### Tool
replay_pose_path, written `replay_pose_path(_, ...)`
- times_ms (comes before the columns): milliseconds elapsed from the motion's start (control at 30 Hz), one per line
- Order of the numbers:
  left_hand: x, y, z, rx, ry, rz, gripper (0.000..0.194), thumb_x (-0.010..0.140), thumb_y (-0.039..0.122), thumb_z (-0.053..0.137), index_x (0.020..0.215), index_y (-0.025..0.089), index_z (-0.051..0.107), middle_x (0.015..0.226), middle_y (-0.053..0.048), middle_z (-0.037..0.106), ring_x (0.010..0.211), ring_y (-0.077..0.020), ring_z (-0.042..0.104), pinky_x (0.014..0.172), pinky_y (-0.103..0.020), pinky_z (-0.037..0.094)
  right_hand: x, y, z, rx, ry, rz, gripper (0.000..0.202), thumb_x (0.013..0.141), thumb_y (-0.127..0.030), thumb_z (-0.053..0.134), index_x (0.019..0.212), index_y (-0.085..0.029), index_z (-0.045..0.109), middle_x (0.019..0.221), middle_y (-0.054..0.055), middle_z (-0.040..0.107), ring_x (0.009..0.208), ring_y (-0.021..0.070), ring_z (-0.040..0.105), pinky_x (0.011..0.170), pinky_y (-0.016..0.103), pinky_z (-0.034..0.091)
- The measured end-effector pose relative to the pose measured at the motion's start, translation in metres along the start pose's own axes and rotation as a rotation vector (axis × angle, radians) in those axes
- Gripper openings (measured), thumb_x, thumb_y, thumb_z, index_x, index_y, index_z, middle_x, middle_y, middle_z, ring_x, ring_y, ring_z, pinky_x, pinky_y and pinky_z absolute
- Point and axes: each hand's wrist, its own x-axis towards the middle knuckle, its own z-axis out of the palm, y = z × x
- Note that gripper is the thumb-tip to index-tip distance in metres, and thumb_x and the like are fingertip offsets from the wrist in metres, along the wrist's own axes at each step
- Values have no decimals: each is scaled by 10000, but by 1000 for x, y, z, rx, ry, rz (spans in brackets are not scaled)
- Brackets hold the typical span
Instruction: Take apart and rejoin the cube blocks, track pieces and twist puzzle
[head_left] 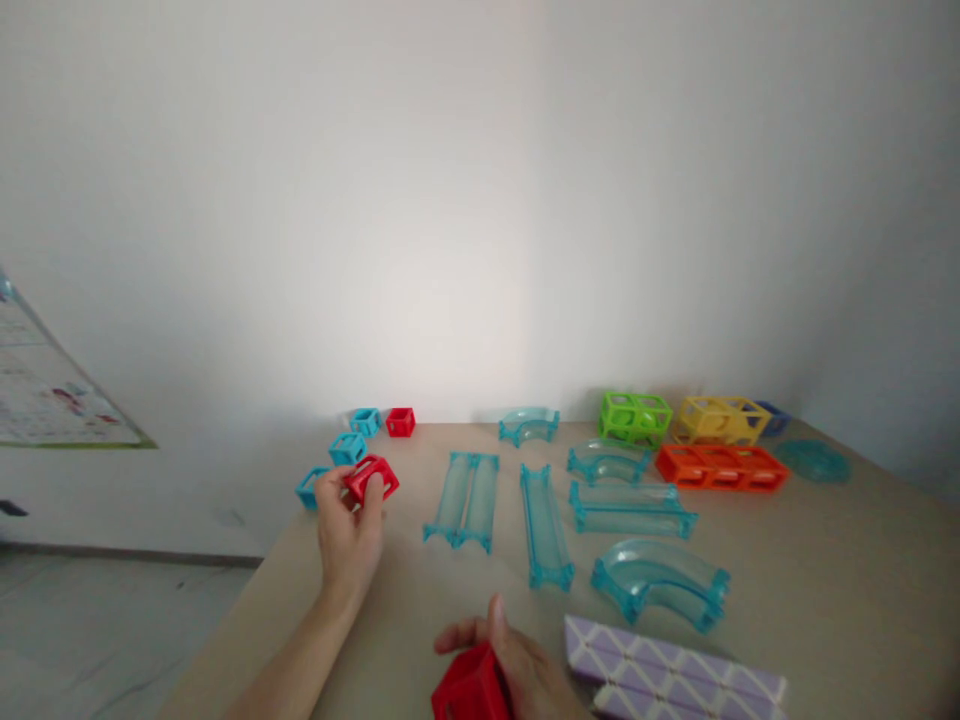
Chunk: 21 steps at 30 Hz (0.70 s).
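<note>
My left hand [350, 535] pinches a small red open-sided cube [381, 468] between thumb and fingers, over the left part of the table. Near the front edge, my right hand [532, 672] is closed round a larger-looking red block [469, 688], partly cut off by the bottom of the view. Beside the left hand are blue open-sided cubes [348, 449], one partly behind its fingers. Another red cube [400, 422] rests by the wall. Right of the left hand lie two clear blue straight track pieces [480, 500], side by side.
More clear blue track lies mid-table: a straight piece [546, 525], a sideways one [634, 510] and a curve [660, 580]. Green [634, 418], yellow [720, 420] and orange [721, 468] frame blocks stand back right. A purple-and-white patterned piece [667, 668] sits front right. The wall [480, 200] borders the table.
</note>
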Motion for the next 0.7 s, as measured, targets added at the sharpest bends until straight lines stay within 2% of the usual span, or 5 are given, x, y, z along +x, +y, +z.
replay_pose_path(33, 9, -10, 4, 221, -4, 51, 353, 873, 463, 494, 1107, 205, 435, 935, -47, 586, 669, -162, 591, 617, -289, 498, 0, 1, 0, -3, -4, 3, 1042, 630, -952, 289, 1007, -74, 703, 621, 60, 614, 536, 131, 515, 564, 244, 360)
replay_pose_path(167, 32, -35, 25, 449, -72, 118, 189, 785, 327, 604, 865, 208, 482, 852, -50, 572, 823, -236, 599, 756, -365, 488, 1, 0, 0, 7, -44, -15, 1010, 645, -940, 309, 990, -75, 700, 656, 71, 630, 551, 134, 524, 571, 244, 368)
replay_pose_path(367, 57, -38, 58, 646, -77, 157, 152, 822, 296, 559, 899, 180, 497, 879, -98, 583, 907, -283, 599, 814, -404, 464, 3, 1, 1, -17, -33, -22, 1065, 607, -965, 270, 981, -67, 705, 673, 74, 611, 558, 137, 505, 571, 246, 348)
replay_pose_path(533, 71, -37, 66, 727, -65, 144, 192, 836, 288, 537, 946, 132, 514, 914, -159, 605, 941, -316, 607, 820, -419, 458, 1, 0, 1, -80, 10, -41, 1088, 598, -968, 248, 970, -69, 738, 675, 62, 578, 568, 131, 463, 593, 252, 329)
replay_pose_path(700, 70, -38, 65, 763, -77, 155, 208, 846, 309, 534, 961, 136, 526, 919, -144, 613, 925, -299, 606, 816, -396, 461, 2, -1, -1, -83, -9, -37, 1039, 628, -949, 281, 976, -86, 743, 664, 58, 583, 574, 141, 460, 603, 256, 341)
